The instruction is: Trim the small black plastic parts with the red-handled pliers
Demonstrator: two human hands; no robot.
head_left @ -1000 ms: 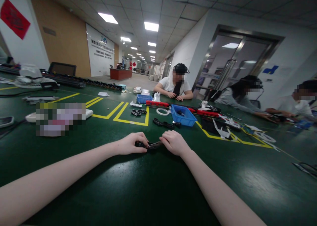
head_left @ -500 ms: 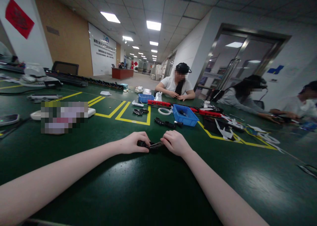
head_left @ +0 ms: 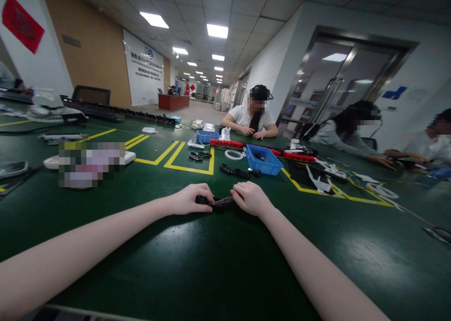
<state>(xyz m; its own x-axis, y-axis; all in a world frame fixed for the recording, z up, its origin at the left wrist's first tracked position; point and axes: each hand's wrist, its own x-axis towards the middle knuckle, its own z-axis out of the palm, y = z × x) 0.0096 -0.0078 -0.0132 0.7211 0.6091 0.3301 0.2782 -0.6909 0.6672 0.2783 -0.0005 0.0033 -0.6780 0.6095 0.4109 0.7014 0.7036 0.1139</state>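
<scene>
My left hand (head_left: 192, 199) is closed round a small black plastic part (head_left: 202, 200), low over the green table. My right hand (head_left: 252, 198) is closed too, pinching a pair of metal tweezers (head_left: 222, 201). The tweezers' tips reach the black part beside my left fingertips. What exactly the tips touch is too small to make out. Just beyond my hands lie several black plastic pieces (head_left: 234, 171) in a row, and another cluster of black parts (head_left: 199, 156) sits inside a yellow-taped rectangle.
A blue bin (head_left: 265, 160) holding a dark part stands beyond my right hand, near a white ring (head_left: 234, 155) and red strips (head_left: 299, 157). A blurred-out item (head_left: 92, 165) lies to the left. Across the table sits a person (head_left: 252, 119) in a cap; others work at right.
The view has shifted slightly. Both hands keep nearly the same place, and the tweezers still meet the black part, with the right hand turned a little.
</scene>
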